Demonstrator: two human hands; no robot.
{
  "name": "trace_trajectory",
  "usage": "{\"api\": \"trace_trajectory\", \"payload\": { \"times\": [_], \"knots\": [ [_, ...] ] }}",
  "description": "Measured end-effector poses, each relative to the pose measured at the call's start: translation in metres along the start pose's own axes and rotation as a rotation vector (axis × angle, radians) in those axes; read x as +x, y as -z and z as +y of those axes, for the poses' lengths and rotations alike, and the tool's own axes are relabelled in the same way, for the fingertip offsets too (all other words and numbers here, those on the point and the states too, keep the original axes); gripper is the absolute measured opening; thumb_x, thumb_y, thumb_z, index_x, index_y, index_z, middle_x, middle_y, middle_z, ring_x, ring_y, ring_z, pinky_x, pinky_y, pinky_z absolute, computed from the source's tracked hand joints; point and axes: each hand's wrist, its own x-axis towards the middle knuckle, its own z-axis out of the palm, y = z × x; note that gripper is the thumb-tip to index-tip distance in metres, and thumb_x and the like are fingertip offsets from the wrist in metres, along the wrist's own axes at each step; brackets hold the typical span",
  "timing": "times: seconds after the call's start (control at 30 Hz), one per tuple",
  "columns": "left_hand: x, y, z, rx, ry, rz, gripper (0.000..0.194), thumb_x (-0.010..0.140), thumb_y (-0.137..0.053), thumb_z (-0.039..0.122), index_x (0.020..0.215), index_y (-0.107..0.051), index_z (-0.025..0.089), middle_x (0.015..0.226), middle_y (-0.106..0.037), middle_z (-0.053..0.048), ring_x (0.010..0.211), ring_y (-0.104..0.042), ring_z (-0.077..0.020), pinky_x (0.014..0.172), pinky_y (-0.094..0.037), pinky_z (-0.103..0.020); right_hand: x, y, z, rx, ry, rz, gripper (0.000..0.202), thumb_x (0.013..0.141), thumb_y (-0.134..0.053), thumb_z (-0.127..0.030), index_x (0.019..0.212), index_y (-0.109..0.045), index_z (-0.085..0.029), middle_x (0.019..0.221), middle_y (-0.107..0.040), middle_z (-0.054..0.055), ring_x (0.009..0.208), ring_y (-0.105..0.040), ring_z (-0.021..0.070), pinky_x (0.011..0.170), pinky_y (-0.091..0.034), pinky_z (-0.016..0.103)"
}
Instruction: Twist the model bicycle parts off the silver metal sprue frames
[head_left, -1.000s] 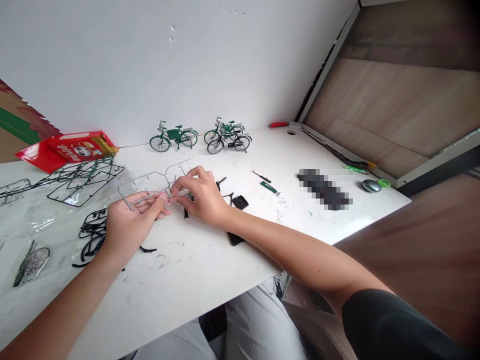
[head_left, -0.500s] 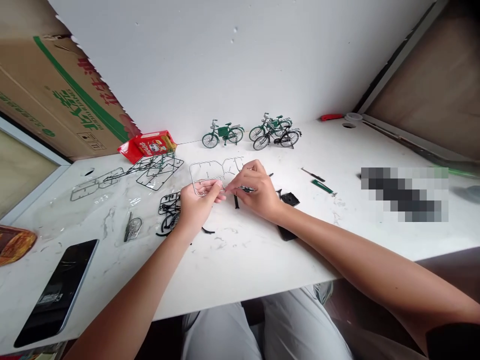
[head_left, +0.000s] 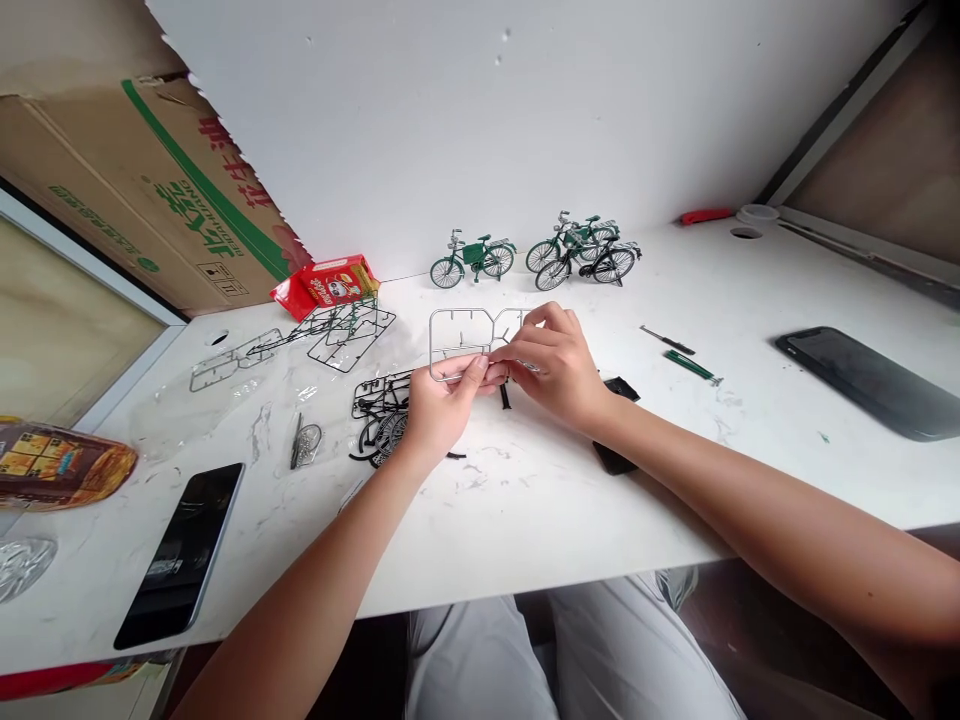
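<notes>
The silver parts frame (head_left: 459, 340) was pinched at its near edge by both hands, the left hand (head_left: 439, 410) closed on it from below and the right hand (head_left: 559, 365) gripping beside it with fingertips meeting; black parts (head_left: 379, 420) lay just left of the fingers, model bicycles (head_left: 536, 258) stood well beyond them on the white table (head_left: 525, 500)

Snack packet (head_left: 52, 465) cut by left edge
</notes>
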Motion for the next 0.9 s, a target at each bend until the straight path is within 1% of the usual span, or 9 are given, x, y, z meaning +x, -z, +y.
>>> {"api": "trace_trajectory", "payload": {
  "times": [0.07,0.17,0.23,0.37,0.43,0.53,0.67,0.8,0.9],
  "knots": [
    [0.0,0.0,-0.001,0.009,-0.017,0.003,0.039,0.089,-0.084,0.05,0.104,-0.085,0.014,0.101,-0.086,-0.011,0.096,-0.083,-0.028,0.094,-0.068,-0.043,0.001,0.0,-0.001,-0.026,0.02,-0.036,0.019,0.101,-0.065,-0.015,0.097,-0.08,-0.026,0.081,-0.077,0.006,0.101,-0.056,0.0299,0.081,-0.034,0.045],
    [0.001,0.0,-0.001,0.049,-0.06,0.013,0.036,0.09,-0.082,0.049,0.098,-0.084,0.014,0.095,-0.085,-0.009,0.093,-0.082,-0.0263,0.093,-0.069,-0.041,0.002,-0.001,-0.005,-0.037,0.019,-0.072,0.021,0.099,-0.063,-0.011,0.09,-0.076,-0.025,0.081,-0.075,0.006,0.099,-0.054,0.0291,0.081,-0.033,0.045],
    [0.001,0.0,0.0,0.072,-0.069,0.014,0.036,0.09,-0.082,0.05,0.094,-0.084,0.014,0.09,-0.084,-0.008,0.09,-0.082,-0.0254,0.092,-0.069,-0.04,0.0,-0.003,-0.006,0.012,-0.017,-0.066,0.024,0.094,-0.06,-0.005,0.084,-0.071,-0.024,0.08,-0.072,0.005,0.096,-0.053,0.0279,0.081,-0.035,0.043],
    [0.0,-0.001,0.002,0.073,-0.074,-0.008,0.034,0.09,-0.082,0.049,0.089,-0.083,0.015,0.086,-0.082,-0.005,0.087,-0.081,-0.023,0.093,-0.069,-0.039,-0.003,-0.007,-0.007,0.178,-0.075,-0.028,0.029,0.078,-0.054,0.004,0.077,-0.059,-0.024,0.075,-0.065,0.003,0.089,-0.052,0.0263,0.079,-0.041,0.041],
    [-0.001,-0.002,0.004,0.043,-0.069,-0.016,0.034,0.09,-0.083,0.049,0.089,-0.083,0.015,0.087,-0.082,-0.005,0.089,-0.082,-0.0236,0.095,-0.07,-0.041,-0.003,-0.006,-0.008,0.217,-0.082,-0.014,0.029,0.077,-0.052,0.004,0.076,-0.057,-0.025,0.074,-0.063,0.003,0.086,-0.052,0.0261,0.077,-0.042,0.041],
    [-0.001,-0.003,0.006,-0.016,-0.03,-0.021,0.036,0.086,-0.087,0.05,0.092,-0.083,0.014,0.089,-0.083,-0.006,0.093,-0.083,-0.0269,0.097,-0.07,-0.046,-0.003,-0.005,-0.009,0.249,-0.099,0.014,0.029,0.077,-0.053,0.003,0.074,-0.054,-0.026,0.072,-0.06,0.003,0.083,-0.052,0.0256,0.074,-0.042,0.041],
    [0.0,-0.002,0.008,-0.086,0.012,-0.049,0.043,0.082,-0.09,0.054,0.093,-0.083,0.013,0.093,-0.084,-0.008,0.092,-0.084,-0.0281,0.097,-0.071,-0.051,-0.005,-0.005,-0.011,0.282,-0.126,0.052,0.027,0.08,-0.055,0.0,0.074,-0.054,-0.026,0.071,-0.059,0.002,0.08,-0.053,0.0244,0.07,-0.043,0.041],
    [0.002,0.0,0.007,-0.134,0.016,-0.103,0.045,0.081,-0.089,0.056,0.094,-0.083,0.013,0.093,-0.085,-0.009,0.088,-0.084,-0.0267,0.096,-0.071,-0.049,-0.006,-0.004,-0.008,0.319,-0.135,0.059,0.025,0.088,-0.059,-0.004,0.076,-0.059,-0.025,0.072,-0.06,0.002,0.08,-0.054,0.0236,0.071,-0.045,0.041],
    [0.004,0.001,0.006,-0.134,0.021,-0.075,0.045,0.08,-0.091,0.055,0.095,-0.083,0.013,0.092,-0.085,-0.009,0.087,-0.083,-0.0249,0.095,-0.071,-0.047,-0.003,-0.001,-0.002,0.28,-0.107,0.001,0.021,0.094,-0.064,-0.011,0.079,-0.066,-0.026,0.075,-0.067,0.003,0.088,-0.057,0.0263,0.078,-0.047,0.044]
  ]
}}
